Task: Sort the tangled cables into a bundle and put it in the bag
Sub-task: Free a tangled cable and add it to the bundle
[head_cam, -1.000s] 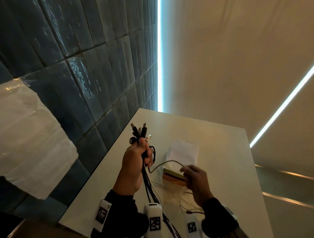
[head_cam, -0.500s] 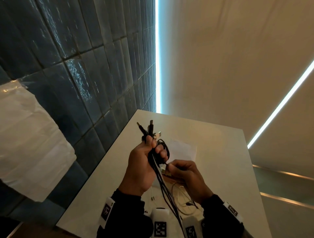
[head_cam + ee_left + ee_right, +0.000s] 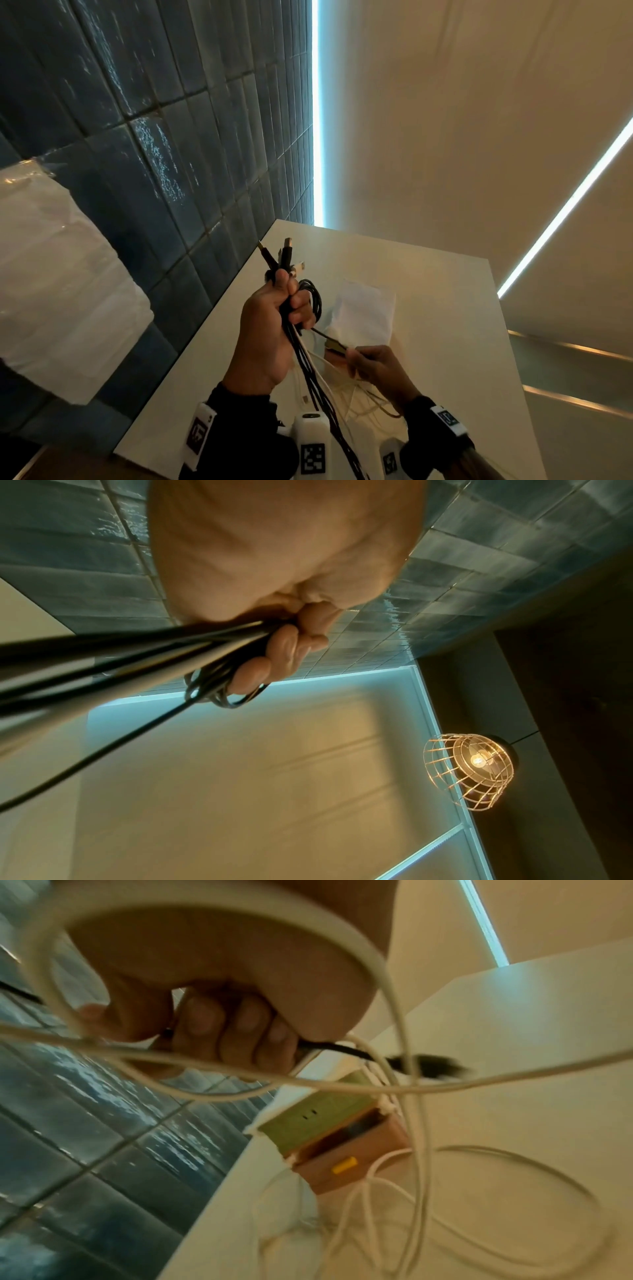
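My left hand [image 3: 287, 305] is raised over the table and grips a bundle of black cables [image 3: 308, 370]. Their plug ends [image 3: 282, 255] stick up above the fist, and a small black coil [image 3: 313, 298] sits against the fingers. The left wrist view shows the cables [image 3: 192, 647] running through the closed fist. My right hand [image 3: 358, 356], lower and to the right, pinches a thin black cable [image 3: 325, 337] that stretches back to the coil. Its fingers [image 3: 232, 1026] curl round that cable [image 3: 342, 1049]. Loose white cables [image 3: 394, 1085] lie on the table. A white bag [image 3: 364, 310] lies just behind them.
A green box [image 3: 318, 1110] and an orange box [image 3: 356, 1167] sit on the white table [image 3: 445, 342] under the bag's edge. A blue tiled wall [image 3: 171, 154] borders the table's left side. A white plastic-wrapped bundle [image 3: 51, 274] hangs at far left.
My right hand has drawn away from the left hand, down and to the right, pulling the thin black cable taut. The left hand keeps its grip on the bundle.
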